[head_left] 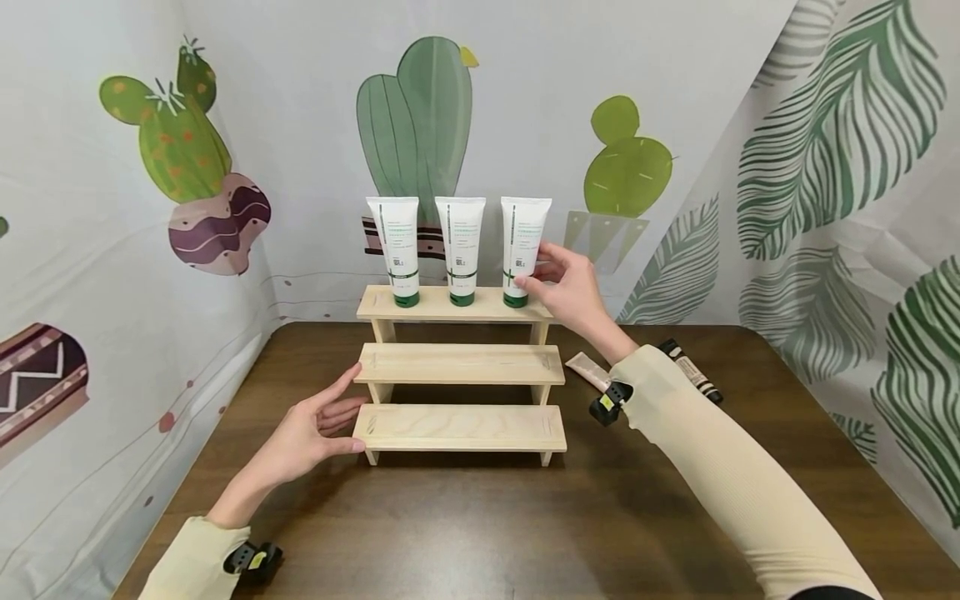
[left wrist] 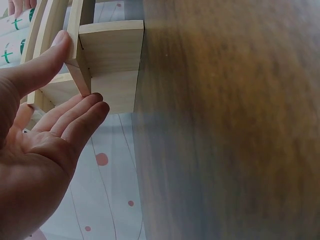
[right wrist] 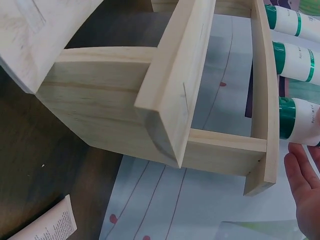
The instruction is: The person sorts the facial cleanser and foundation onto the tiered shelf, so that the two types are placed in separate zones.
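A three-step wooden display rack stands on the table. Three white squeeze tubes with green caps are lined up cap-down on its top step: a left tube, a middle tube and a right tube. My right hand holds the right tube low on its right side, thumb across the front. My left hand rests against the rack's left end, thumb at the bottom step and index finger up at the middle one. In the left wrist view, the left fingers are fairly straight beside the wood.
Right of the rack, a small pinkish tube lies on the table, partly behind the right wrist. Beyond the forearm is a dark tube with a pale label. A printed cactus cloth hangs directly behind the table.
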A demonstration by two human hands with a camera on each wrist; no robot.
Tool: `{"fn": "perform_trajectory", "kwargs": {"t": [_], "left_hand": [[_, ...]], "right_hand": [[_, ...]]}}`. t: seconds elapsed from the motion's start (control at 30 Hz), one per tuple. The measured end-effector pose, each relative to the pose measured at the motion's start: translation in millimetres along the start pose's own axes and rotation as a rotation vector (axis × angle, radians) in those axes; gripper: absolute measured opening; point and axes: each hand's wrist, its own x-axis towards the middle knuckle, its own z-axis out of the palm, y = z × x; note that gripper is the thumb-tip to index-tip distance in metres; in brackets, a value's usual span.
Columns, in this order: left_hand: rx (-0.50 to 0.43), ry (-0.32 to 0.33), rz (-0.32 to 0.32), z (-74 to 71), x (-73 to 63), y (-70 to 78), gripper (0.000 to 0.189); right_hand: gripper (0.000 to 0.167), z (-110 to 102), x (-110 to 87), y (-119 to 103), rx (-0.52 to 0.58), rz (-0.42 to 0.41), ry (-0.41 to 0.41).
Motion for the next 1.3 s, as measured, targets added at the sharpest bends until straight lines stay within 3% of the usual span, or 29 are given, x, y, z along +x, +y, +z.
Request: {"fn": "perform_trajectory", "kwargs": {"t": [1.3], "left_hand": [[0.002, 0.008, -0.002, 1.8, 0.4, 1.4, 0.110]], "right_hand": [[0.052, -1.8, -5.5, 0.1, -0.013, -0.013, -0.012]]}}
